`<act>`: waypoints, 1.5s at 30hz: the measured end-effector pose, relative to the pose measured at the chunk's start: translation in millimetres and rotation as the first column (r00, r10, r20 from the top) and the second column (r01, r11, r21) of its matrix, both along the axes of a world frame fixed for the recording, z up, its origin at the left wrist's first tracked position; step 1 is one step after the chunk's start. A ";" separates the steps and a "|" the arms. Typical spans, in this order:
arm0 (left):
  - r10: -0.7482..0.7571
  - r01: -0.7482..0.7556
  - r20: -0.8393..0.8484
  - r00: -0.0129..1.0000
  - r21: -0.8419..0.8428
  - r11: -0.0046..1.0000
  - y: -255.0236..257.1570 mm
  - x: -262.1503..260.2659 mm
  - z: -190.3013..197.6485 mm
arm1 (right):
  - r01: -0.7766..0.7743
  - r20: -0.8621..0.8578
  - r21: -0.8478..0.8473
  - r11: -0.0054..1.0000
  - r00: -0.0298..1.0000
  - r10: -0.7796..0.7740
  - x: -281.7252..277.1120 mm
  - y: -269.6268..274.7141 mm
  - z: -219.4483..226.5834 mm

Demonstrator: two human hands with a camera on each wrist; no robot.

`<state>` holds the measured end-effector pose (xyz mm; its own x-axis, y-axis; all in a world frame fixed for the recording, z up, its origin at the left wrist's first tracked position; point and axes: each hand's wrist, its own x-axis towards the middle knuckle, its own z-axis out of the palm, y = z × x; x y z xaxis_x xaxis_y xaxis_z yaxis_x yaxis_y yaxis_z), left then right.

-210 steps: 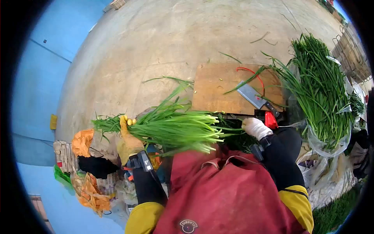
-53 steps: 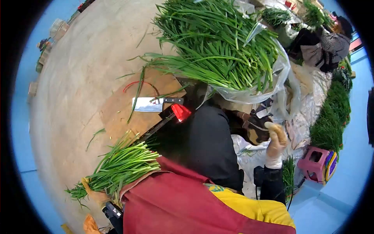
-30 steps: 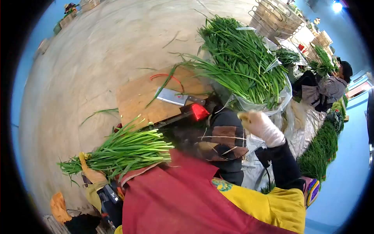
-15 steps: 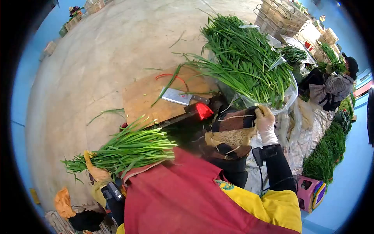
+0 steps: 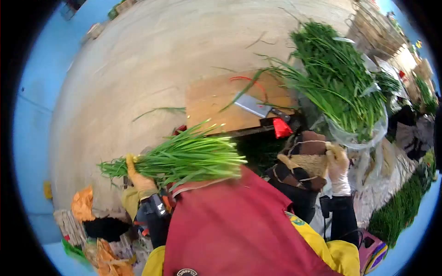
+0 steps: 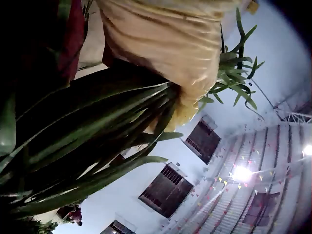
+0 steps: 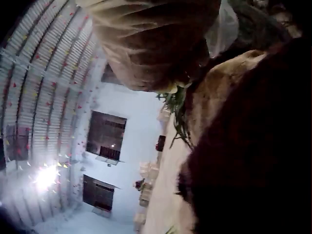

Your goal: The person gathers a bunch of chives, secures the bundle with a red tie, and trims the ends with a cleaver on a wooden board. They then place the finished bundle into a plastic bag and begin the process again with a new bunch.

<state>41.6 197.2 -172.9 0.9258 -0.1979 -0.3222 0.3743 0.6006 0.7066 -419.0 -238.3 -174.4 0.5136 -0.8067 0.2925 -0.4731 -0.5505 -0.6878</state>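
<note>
In the head view my gloved left hand (image 5: pixel 142 179) grips a bunch of long flat green leaves like garlic chives (image 5: pixel 198 156) near its leafy end. The pale cut stems lie to the right, over the dark red apron (image 5: pixel 225 216). The left wrist view shows the glove (image 6: pixel 165 44) wrapped around the leaves (image 6: pixel 107 126). My gloved right hand (image 5: pixel 338 170) holds the right edge of a brown-and-black patterned cloth piece (image 5: pixel 313 147) with a tan woven panel, by my right leg. Tan fabric (image 7: pixel 222 85) shows beside the right glove (image 7: pixel 151 44) in its wrist view.
A wooden board (image 5: pixel 207 101) ahead carries a cleaver (image 5: pixel 252 105), a red strip and loose leaves. A red object (image 5: pixel 282 128) sits at its near edge. A large heap of greens (image 5: pixel 340 83) in clear plastic lies right. Orange bags (image 5: pixel 83 204) are at left, a pink stool (image 5: pixel 368 250) lower right.
Earlier my right hand was by the stem ends; then it swung out right and took the patterned cloth's edge. It has since drawn slightly nearer my body. The left hand keeps its bunch.
</note>
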 end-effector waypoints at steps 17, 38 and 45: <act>0.163 -0.095 0.322 0.933 -0.216 0.972 -10.5 -37.2 16.3 | -0.460 0.084 0.835 0.301 0.648 0.757 255.1 108.4 -85.5; 0.200 -0.176 0.193 0.961 -0.134 0.975 -15.1 -37.3 15.9 | -0.484 0.556 0.794 -0.368 0.823 0.118 251.4 122.9 -55.4; 0.258 -0.247 0.085 0.963 -0.116 0.962 -8.6 -28.2 -0.6 | -0.524 0.577 0.814 -0.250 0.776 0.253 226.4 73.6 -32.6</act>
